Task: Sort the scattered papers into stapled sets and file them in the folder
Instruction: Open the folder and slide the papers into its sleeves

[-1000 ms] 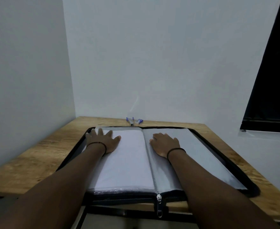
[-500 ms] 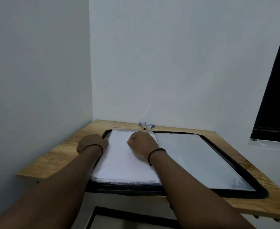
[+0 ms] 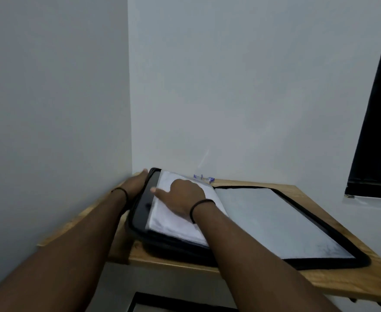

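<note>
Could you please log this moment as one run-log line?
left hand: lifting folder left cover | right hand: flat on papers | folder: half open on table

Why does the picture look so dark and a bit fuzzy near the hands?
Head view: the room light is dim and greyish, so the walls look dull. The right hand on the white papers and the left hand at the folder's raised edge look soft, probably motion blur. The wide lens bends the wooden table edges a little.

Wooden table (image 3: pixel 333 282), dark window (image 3: pixel 378 131).
</note>
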